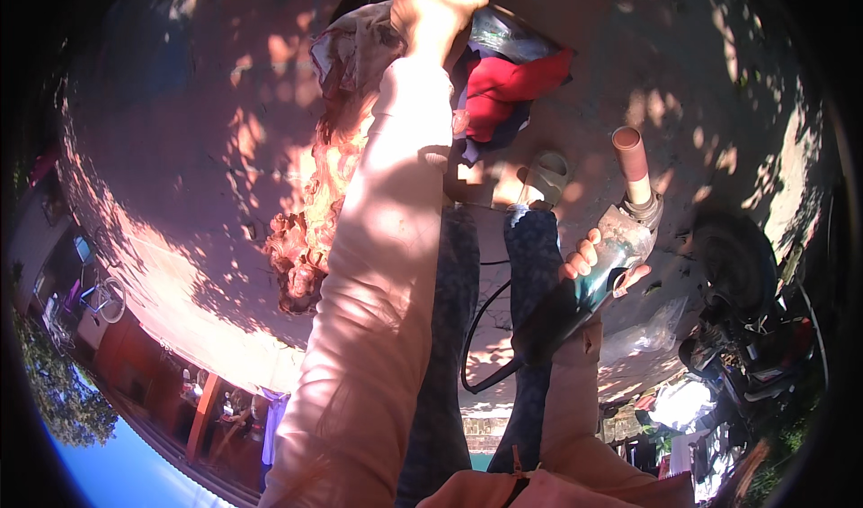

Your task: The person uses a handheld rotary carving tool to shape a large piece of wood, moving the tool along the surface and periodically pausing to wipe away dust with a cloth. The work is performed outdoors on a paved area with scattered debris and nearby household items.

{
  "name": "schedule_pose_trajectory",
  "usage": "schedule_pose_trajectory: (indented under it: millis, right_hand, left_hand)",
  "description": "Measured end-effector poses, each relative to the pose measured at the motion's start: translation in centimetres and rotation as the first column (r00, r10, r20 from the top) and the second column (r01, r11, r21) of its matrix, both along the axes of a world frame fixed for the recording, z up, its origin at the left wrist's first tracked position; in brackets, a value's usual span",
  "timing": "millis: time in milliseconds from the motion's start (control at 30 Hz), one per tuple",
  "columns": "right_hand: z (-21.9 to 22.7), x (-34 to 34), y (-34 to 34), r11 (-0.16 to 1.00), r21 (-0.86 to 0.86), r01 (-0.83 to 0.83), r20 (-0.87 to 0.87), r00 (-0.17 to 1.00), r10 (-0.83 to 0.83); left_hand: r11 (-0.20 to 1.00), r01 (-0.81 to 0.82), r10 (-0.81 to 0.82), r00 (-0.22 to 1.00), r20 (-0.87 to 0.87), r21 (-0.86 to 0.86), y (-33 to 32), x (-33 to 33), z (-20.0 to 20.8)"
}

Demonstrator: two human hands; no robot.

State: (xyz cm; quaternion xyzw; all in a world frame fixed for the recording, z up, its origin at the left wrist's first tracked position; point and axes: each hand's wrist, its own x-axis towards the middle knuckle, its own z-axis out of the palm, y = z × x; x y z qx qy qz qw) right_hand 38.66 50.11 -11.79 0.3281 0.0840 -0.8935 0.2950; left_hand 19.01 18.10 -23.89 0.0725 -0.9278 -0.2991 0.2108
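Observation:
My left arm stretches far forward, and my left hand [431,13] is closed at the top of the view over a rounded brown thing I cannot make out. A crumpled pale cloth [346,54] lies just left of that hand. Beneath and left of my forearm is a carved reddish-brown wood piece [310,243], partly hidden by the sleeve. On the right, my right hand [584,258] wraps around a teal and black power grinder [589,283]. A brown sanding drum [633,162] sticks up from its head, and a black cord [472,346] loops from its rear end.
A red and dark cloth [512,85] lies beside clear plastic [508,36] ahead of my legs. My sandalled foot [544,177] rests on the sunlit ground. A motorcycle [746,301] stands at right, near a plastic bag [647,333]. A bicycle [101,297] is far left.

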Motion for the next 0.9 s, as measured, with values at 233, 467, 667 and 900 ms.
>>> schedule_pose_trajectory:
  millis: [233,467,667,900]
  right_hand:
    - [1.2,-0.3,-0.2,0.998,0.046,-0.052,0.022,0.998,0.051]
    - [3.0,0.1,0.2,0.981,0.138,-0.136,0.075,0.989,0.127]
    - [4.5,0.3,0.4,0.95,0.188,-0.25,0.144,0.964,0.225]
    - [6.9,-0.6,-1.2,0.883,0.3,-0.36,0.132,0.933,0.336]
  left_hand:
    - [0.983,-0.115,0.098,0.988,0.121,0.145,0.3,-0.1,2.1]
    - [0.966,-0.256,0.258,0.963,0.082,-0.043,-1.7,6.4,7.1]
    - [0.833,-0.523,0.431,0.819,0.38,0.182,-0.9,22.4,11.5]
    - [0.608,-0.498,0.03,0.793,0.609,0.618,7.9,26.9,19.8]
